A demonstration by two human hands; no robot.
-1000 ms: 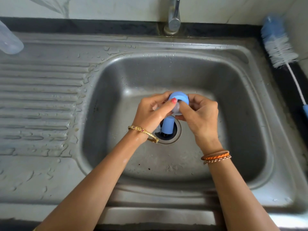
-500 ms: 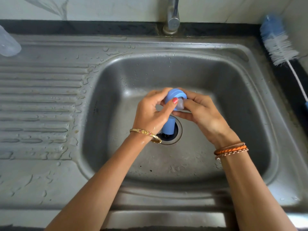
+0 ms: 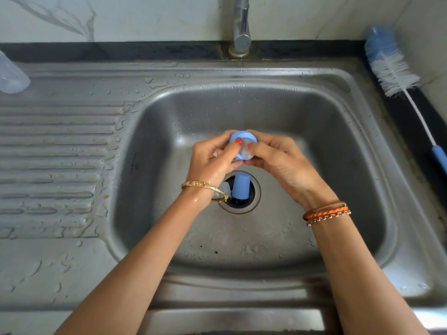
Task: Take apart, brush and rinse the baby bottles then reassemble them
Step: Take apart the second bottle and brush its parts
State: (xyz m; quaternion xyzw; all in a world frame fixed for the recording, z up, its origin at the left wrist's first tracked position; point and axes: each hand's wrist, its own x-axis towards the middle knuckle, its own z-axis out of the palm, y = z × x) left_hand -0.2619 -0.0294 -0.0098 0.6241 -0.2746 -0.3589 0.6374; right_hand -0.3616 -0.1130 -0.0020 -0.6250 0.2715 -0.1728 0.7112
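Over the middle of the sink basin, both hands hold a blue bottle collar ring with a clear silicone teat in it. My left hand grips the ring's left side, thumb on its rim. My right hand pinches the teat and the ring's right side. Below them a blue cap stands in the drain, with a clear part beside it, half hidden by my left wrist. A clear bottle body lies at the far left on the drainboard.
The tap stands at the back centre, no water running. A blue-and-white bottle brush leans along the right counter edge. The ribbed drainboard on the left is wet. The steel basin shows scattered droplets.
Both hands have turned the collar so its face tilts toward me; my right thumb has moved onto the teat. The hands stay above the drain.
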